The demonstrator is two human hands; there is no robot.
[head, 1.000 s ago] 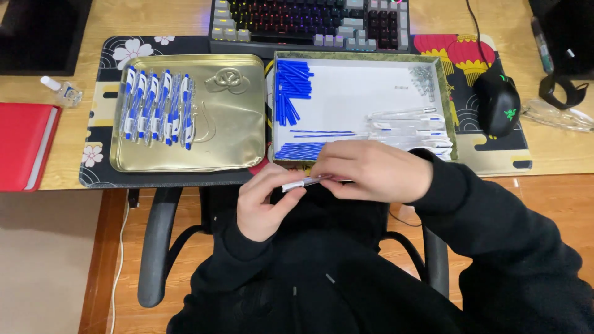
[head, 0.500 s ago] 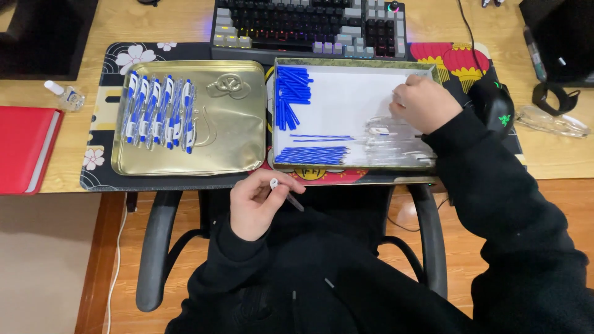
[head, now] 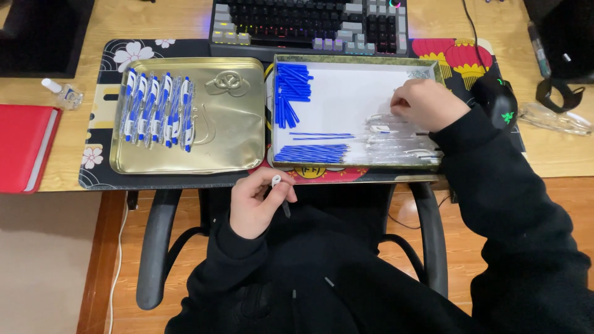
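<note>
On the counter (head: 185, 18), a white-lined tray (head: 359, 59) of pen parts lies beneath the right hand (head: 427, 105) — its fingers curled among clear barrels (head: 396, 145). Nearer the lap, the left hand (head: 257, 204) pinches a half-built pen (head: 279, 193) — light, stiff, probably slick; best held mid-barrel.
</note>
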